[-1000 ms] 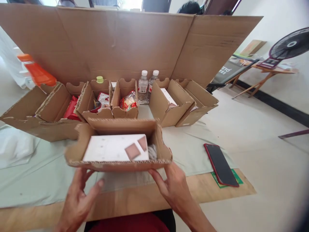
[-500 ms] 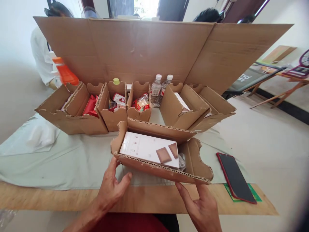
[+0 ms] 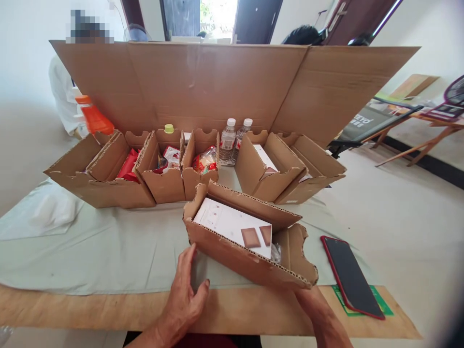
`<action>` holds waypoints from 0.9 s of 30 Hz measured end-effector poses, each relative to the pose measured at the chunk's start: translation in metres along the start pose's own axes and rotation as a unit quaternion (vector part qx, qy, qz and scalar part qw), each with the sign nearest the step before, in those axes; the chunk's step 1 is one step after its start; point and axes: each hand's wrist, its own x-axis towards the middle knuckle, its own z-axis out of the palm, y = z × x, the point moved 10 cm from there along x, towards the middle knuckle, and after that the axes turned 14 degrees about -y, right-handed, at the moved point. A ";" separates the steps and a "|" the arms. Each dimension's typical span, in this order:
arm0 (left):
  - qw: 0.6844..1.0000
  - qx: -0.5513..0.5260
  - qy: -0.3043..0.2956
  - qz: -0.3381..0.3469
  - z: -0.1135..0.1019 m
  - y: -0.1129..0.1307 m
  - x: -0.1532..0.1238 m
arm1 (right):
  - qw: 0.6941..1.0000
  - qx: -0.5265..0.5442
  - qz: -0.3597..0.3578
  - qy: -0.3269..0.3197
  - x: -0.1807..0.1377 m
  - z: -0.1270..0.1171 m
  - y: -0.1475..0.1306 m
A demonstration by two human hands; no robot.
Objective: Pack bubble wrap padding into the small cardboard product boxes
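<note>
An open cardboard box [image 3: 235, 256] stands at an angle in front of me, its right end towards me. Inside lie a white carton [image 3: 232, 224] with brown squares printed on it and something in clear plastic [image 3: 276, 252]. My left hand [image 3: 186, 290] is by the box's left corner, fingertips at or just beside the cardboard, thumb spread away and nothing in its grasp. At the right end my right hand [image 3: 308, 299] reaches beneath the box and holds it from below; its fingers are hidden by the cardboard.
Behind stand more cardboard boxes [image 3: 163, 186] with packets, two water bottles [image 3: 227, 140] and an orange bottle [image 3: 93, 116], before a tall cardboard panel [image 3: 217, 87]. A phone [image 3: 351, 278] lies at right on a green card [image 3: 380, 302]. Plastic wrap [image 3: 54, 210] lies left.
The box has turned, its right end swinging towards me. My right hand has slid farther under it, and my left thumb has come away from its side. The view has shifted slightly.
</note>
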 end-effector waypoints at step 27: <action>0.984 0.140 -0.112 0.002 0.029 0.027 0.127 | 0.973 -0.220 -0.007 0.072 0.064 0.019 -0.056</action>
